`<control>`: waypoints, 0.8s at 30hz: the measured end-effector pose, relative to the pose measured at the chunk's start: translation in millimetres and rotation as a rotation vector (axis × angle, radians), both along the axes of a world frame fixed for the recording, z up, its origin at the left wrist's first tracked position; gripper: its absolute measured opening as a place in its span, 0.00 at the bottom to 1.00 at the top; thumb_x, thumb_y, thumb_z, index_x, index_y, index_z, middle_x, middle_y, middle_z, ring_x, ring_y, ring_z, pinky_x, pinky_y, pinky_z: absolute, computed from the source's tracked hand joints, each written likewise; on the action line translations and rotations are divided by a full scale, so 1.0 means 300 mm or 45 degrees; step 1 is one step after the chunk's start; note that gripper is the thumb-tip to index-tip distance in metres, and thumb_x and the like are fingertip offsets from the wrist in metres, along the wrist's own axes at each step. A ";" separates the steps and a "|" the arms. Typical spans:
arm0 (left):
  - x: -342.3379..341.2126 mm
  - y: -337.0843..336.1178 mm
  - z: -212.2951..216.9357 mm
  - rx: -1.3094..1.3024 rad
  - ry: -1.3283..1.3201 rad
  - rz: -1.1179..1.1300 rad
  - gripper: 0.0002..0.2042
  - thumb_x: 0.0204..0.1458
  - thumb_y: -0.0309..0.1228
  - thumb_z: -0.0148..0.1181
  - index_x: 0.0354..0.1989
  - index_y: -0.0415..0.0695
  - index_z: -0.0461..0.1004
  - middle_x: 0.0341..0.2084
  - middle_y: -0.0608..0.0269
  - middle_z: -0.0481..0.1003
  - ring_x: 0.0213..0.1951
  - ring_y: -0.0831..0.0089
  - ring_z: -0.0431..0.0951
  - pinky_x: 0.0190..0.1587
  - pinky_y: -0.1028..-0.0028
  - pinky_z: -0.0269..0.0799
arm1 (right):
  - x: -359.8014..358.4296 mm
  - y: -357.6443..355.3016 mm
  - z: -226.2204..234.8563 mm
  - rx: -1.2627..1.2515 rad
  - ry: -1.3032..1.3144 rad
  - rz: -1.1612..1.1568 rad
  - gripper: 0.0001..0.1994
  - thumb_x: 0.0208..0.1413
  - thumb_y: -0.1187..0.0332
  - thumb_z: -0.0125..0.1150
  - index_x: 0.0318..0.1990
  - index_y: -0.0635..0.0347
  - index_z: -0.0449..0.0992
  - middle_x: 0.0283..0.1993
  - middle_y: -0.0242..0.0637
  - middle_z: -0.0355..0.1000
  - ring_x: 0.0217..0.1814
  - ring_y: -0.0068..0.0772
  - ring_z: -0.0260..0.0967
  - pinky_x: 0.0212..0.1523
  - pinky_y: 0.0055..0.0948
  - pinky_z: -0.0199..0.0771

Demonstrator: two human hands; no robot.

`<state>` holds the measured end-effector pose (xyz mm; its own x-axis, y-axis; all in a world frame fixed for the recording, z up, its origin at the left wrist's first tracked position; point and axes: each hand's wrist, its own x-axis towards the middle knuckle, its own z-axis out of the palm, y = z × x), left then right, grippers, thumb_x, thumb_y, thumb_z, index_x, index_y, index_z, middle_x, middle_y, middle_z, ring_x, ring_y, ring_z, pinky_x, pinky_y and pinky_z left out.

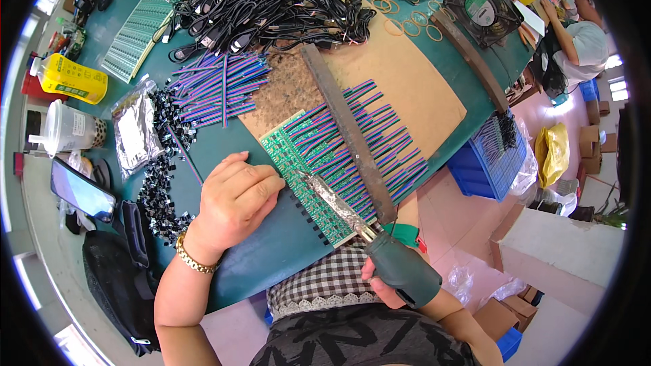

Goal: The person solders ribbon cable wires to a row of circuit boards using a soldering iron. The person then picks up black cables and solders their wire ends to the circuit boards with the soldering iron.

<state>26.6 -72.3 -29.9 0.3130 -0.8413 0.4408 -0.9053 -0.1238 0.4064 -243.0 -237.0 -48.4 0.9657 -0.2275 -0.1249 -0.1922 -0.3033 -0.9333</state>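
Observation:
My right hand is wrapped round the dark green handle of a soldering iron. The iron's tip rests at or just above a green circuit-board panel, near its left edge. My left hand is closed beside that same edge, its fingertips pinched close to the iron's tip. Whatever is in the pinch is too small to make out. Rows of short blue, pink and black wires run rightward from the panel. A rusty metal bar lies across these wires. Small black connectors line part of the panel's left edge.
Loose striped wires and a heap of small black connectors lie left. Bundled black cables cover the back. A fan stands back right, a blue crate below it. A phone and plastic cup are far left.

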 end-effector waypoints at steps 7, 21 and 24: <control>0.000 0.007 -0.007 -0.039 -0.018 -0.002 0.12 0.37 0.19 0.68 0.31 0.44 0.76 0.30 0.64 0.77 0.32 0.67 0.78 0.44 0.62 0.75 | 0.026 -0.039 0.025 -0.154 -0.168 0.164 0.07 0.56 0.71 0.56 0.39 0.64 0.71 0.29 0.36 0.70 0.31 0.27 0.69 0.34 0.26 0.71; -0.001 0.006 -0.007 -0.084 0.016 -0.031 0.13 0.36 0.19 0.67 0.32 0.44 0.76 0.30 0.63 0.77 0.30 0.63 0.77 0.41 0.64 0.75 | 0.039 -0.028 0.055 0.634 -0.021 -0.051 0.16 0.58 0.64 0.58 0.49 0.63 0.67 0.37 0.43 0.72 0.35 0.28 0.73 0.29 0.23 0.73; 0.000 0.000 -0.007 -0.087 0.022 -0.025 0.13 0.35 0.18 0.67 0.32 0.44 0.75 0.29 0.63 0.77 0.30 0.63 0.77 0.40 0.64 0.75 | 0.040 -0.022 0.030 0.487 -0.059 0.002 0.14 0.56 0.68 0.59 0.47 0.65 0.67 0.37 0.41 0.71 0.34 0.27 0.73 0.30 0.23 0.73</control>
